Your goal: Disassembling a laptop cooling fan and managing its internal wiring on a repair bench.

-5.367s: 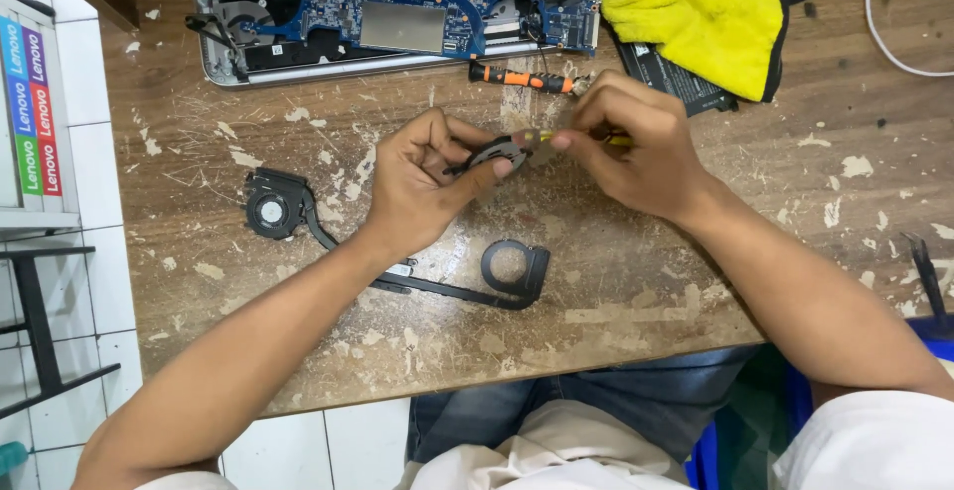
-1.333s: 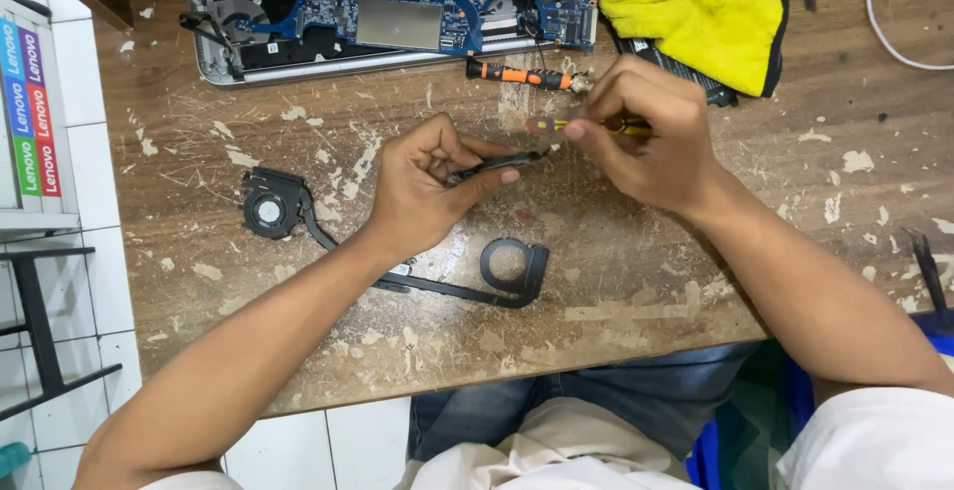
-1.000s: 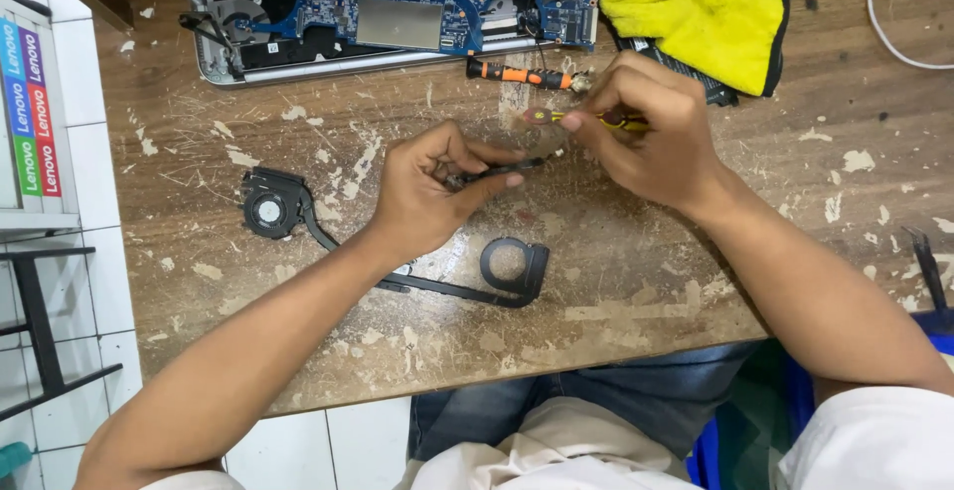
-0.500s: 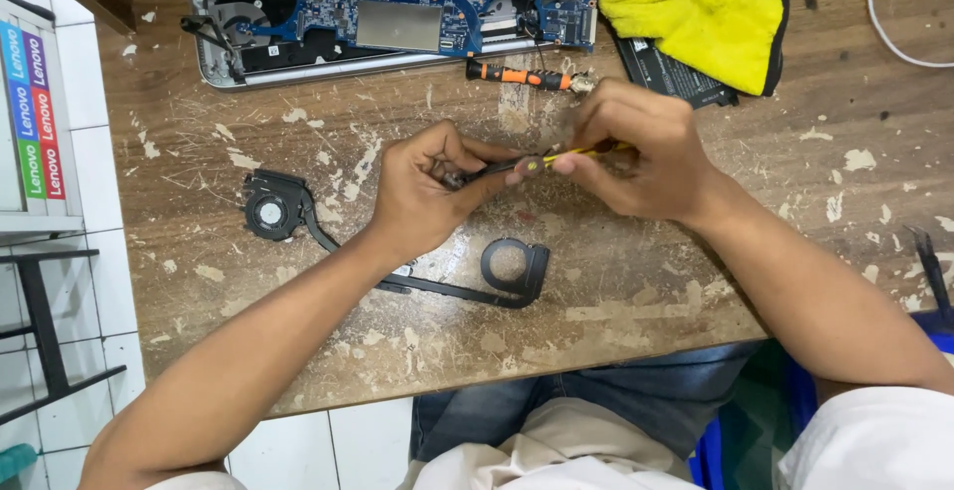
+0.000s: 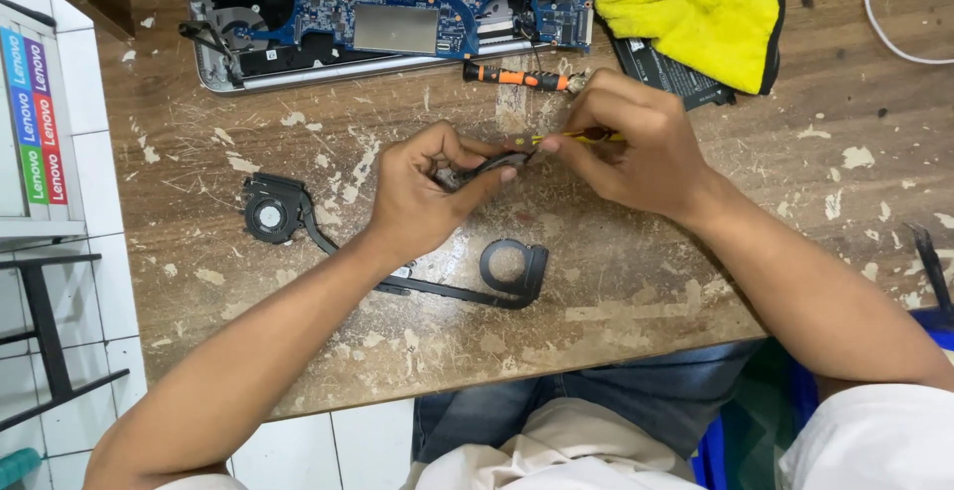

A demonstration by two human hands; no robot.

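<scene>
Left hand [image 5: 422,192] curled over the middle of the scratched, paint-flecked wooden workbench [image 5: 696,271], thumb and fingers pinched shut on a small dark curved metal part [image 5: 487,167] held just above the wood. Part poking out past the fingertips toward the right, its free end meeting the tip of a thin yellow-handled tool [image 5: 571,137]. Right hand [image 5: 626,147] closed around that tool, fingers bunched tight near its tip, knuckles up, just beside the left fingertips.

Directly below the two hands, flat on the bench: a black laptop cooling assembly [image 5: 397,261], round fan at the left end, long flat heat pipe running under the left wrist, ring-shaped bracket at the right end. Just beyond the right hand, an orange-and-black screwdriver [image 5: 517,78] lying crosswise, nearly touching the knuckles. Farther back, an opened laptop with exposed blue circuit board [image 5: 397,3]. At the far right corner, a crumpled yellow cloth [image 5: 696,3] over a flat black battery pack [image 5: 666,68].
</scene>
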